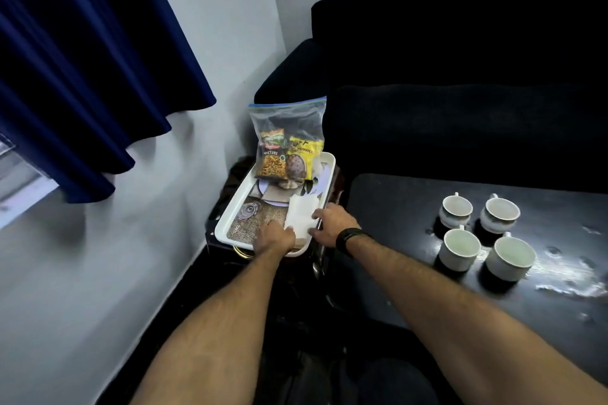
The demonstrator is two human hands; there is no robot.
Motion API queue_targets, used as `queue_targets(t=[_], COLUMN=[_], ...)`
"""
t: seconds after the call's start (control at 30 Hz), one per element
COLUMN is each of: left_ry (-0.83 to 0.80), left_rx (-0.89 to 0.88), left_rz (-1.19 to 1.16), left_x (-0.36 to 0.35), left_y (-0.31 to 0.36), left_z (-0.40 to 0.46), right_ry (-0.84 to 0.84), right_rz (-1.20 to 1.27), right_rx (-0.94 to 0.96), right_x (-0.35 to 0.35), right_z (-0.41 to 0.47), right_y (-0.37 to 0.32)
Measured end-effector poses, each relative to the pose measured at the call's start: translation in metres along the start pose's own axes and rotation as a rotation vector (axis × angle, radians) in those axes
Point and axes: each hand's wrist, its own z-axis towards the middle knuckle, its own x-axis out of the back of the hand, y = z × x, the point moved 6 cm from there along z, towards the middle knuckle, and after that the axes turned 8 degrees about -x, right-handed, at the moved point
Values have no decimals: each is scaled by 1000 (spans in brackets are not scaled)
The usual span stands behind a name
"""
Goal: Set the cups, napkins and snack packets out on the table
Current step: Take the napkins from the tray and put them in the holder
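White napkins (301,215) between two hands on the tray (230,217).

Both hands reach into the white tray: the left hand (274,235) and the right hand (330,223) hold the napkin stack from each side with curled fingers. Snack packets (288,159) stand in a clear bag (289,118) at the tray's far end. Four white cups (483,235) already sit on the dark table (394,200), near the sofa (460,76).

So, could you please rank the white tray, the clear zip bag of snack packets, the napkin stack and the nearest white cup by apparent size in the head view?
1. White rectangular tray
2. Clear zip bag of snack packets
3. Nearest white cup and white napkin stack: look alike, and hands partly hide the napkins.
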Motion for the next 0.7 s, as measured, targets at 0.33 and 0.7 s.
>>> queue_targets(t=[0.33, 0.7], left_ry=[-103, -100], left_rx=[211, 158], left_rz=[-677, -1184], left_x=[-30, -10], left_y=[-10, 17], left_z=[33, 20], right_ry=[15, 128], right_rz=[53, 755], right_rx=[2, -197], right_x=[-13, 24], right_z=[11, 9], right_y=[0, 14])
